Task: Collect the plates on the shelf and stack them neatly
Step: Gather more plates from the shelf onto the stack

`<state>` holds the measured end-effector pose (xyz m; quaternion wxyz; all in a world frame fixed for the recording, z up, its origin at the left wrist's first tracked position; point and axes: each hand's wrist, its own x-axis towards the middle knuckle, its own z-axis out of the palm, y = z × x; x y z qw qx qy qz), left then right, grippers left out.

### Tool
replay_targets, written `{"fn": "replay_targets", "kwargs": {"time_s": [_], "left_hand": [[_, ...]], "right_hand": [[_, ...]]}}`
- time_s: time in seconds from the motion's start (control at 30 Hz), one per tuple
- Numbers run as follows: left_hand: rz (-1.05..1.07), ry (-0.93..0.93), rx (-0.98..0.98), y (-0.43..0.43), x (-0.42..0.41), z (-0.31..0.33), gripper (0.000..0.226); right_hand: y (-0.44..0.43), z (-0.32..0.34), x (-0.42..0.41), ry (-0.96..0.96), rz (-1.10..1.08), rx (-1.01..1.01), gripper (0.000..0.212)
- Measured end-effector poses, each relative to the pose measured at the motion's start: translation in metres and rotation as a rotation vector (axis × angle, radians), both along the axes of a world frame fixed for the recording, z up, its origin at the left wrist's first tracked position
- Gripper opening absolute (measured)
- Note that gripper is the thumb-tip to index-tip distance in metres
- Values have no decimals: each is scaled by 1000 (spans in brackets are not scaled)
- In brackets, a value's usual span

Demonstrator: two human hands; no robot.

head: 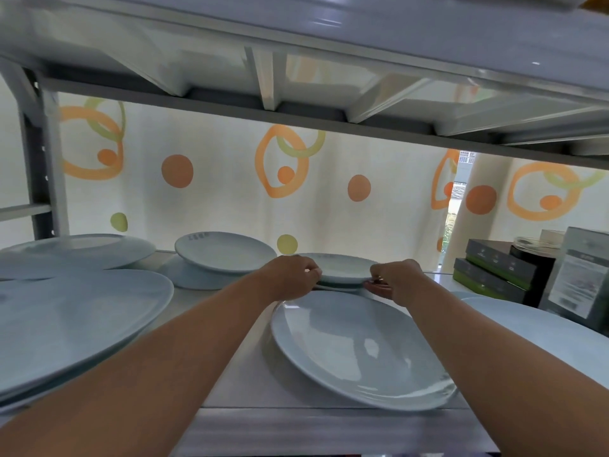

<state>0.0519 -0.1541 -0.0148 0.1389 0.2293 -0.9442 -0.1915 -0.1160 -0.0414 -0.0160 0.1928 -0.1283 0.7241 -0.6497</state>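
- The fingertips of the left hand (294,277) curl out of sight at the rim of the small plate (342,268), so the grip itself cannot be made out
- The right hand (392,278) covers that plate's right rim; what lies under the plate is mostly hidden
- The large plate (66,321) at left is cut off by the picture's edge and blurred
- The plate at far right (540,328) is partly behind the right forearm
- Print on the boxes (494,275) is too small to read
- Lettering on the rear plate (227,252) is illegible
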Motion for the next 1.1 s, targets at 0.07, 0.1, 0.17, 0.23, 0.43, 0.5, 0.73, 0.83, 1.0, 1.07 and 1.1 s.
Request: {"fn": "replay_targets", "kwargs": {"time_s": [0.07, 0.1, 0.17, 0.23, 0.43, 0.5, 0.73, 0.83, 1.0, 1.07, 1.1], "left_hand": [[6, 33, 13, 2, 0, 1, 35], [10, 42, 18, 3, 0, 2, 35], [17, 48, 25, 4, 2, 4, 36], [7, 40, 37, 5, 4, 6, 36], [-24, 43, 49, 12, 15, 9, 34], [-26, 66, 37, 15, 19, 11, 34], [-31, 157, 15, 25, 35, 21, 35], [-23, 188, -19, 32, 42, 25, 35], [-13, 380, -31, 44, 59, 25, 29], [-29, 474, -53, 48, 66, 19, 27], [-44, 510, -68, 49, 70, 14, 27]], "right_hand": [[3, 5, 3, -77, 3, -82, 20], [4, 7, 5, -102, -7, -94, 19], [4, 9, 10, -114, 7, -91, 18], [3, 12, 16, -92, 51, -85, 16], [4, 16, 27, -91, 60, -180, 37], [8, 20, 34, -95, 51, -217, 45], [20, 35, 49, -64, 26, -301, 48], [29, 40, 59, -53, 23, -324, 49], [56, 52, 81, -38, 40, -339, 47], [68, 54, 92, -43, 53, -358, 45], [73, 54, 98, -48, 58, -365, 44]]}}
